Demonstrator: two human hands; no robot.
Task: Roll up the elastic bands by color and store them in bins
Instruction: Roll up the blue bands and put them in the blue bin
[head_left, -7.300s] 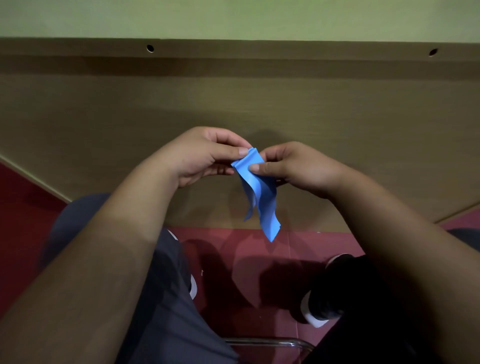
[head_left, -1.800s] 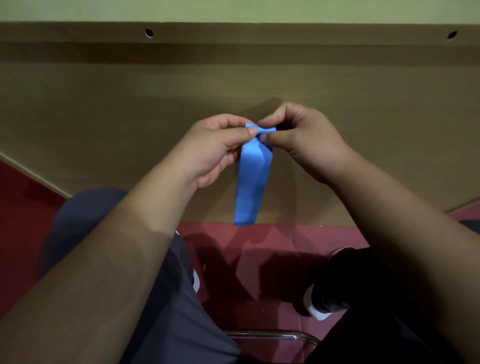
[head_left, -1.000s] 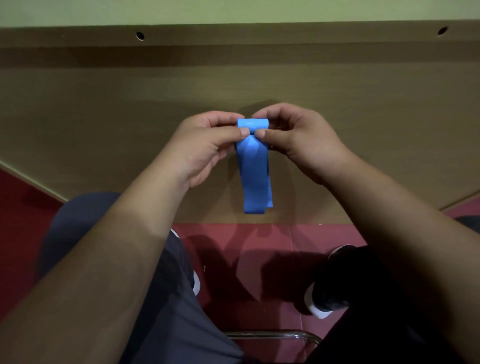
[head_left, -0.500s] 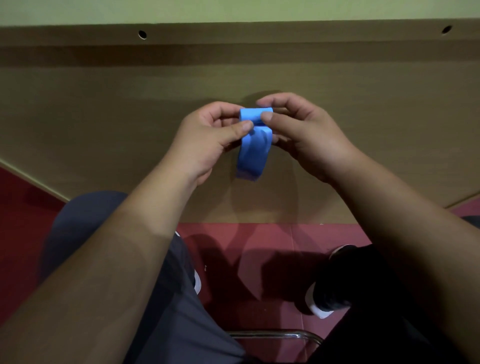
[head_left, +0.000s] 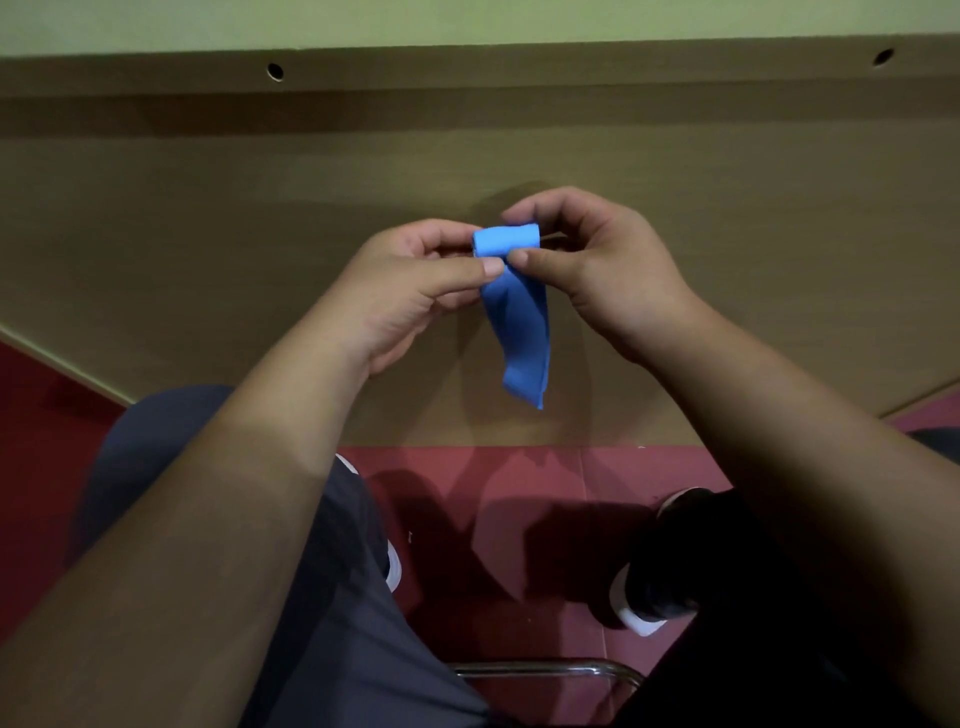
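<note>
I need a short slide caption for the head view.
Left hand and right hand pinch a half-rolled blue elastic band.

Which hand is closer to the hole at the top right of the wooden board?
Right. The right hand sits below and left of the hole; the left hand is farther left, across the blue band both hold.

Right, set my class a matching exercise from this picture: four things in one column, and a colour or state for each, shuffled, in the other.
Column one:
1 elastic band
2 floor
3 wall
4 left hand

Column two:
a pale green
b pinching the rolled end
c blue, partly rolled, tail hanging down
d red

Pairs: 1-c; 2-d; 3-a; 4-b
</note>
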